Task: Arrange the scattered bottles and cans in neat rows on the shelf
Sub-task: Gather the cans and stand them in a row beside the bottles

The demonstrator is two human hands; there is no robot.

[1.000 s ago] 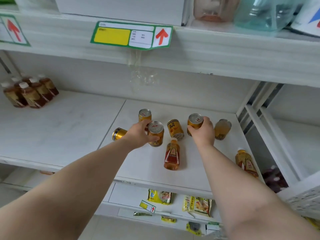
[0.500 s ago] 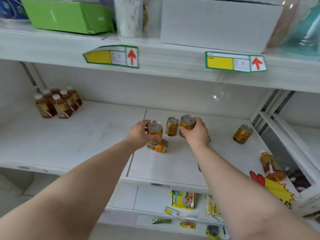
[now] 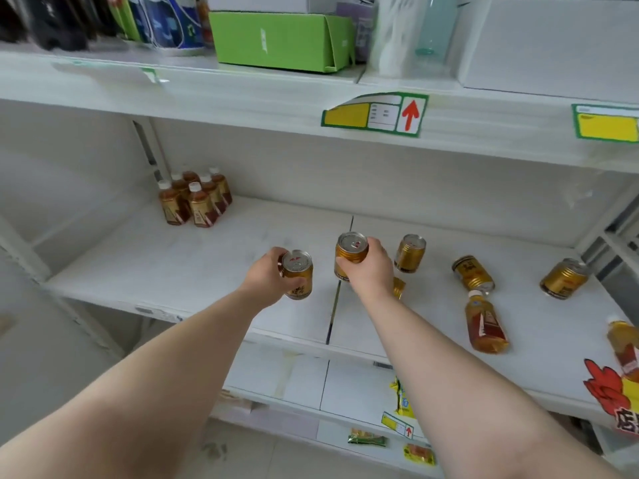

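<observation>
Both hands have carried their loads leftward along the shelf (image 3: 193,267) over the last second. The left hand (image 3: 268,278) has its grip closed around one gold can (image 3: 297,274); the right hand (image 3: 368,269) grips a second can (image 3: 350,255), both upright above the panel seam. The grouped bottles (image 3: 195,200) stand at rear left. Loose cans (image 3: 473,273) and a toppled bottle (image 3: 485,323) remain at right, so the task appears early.
</observation>
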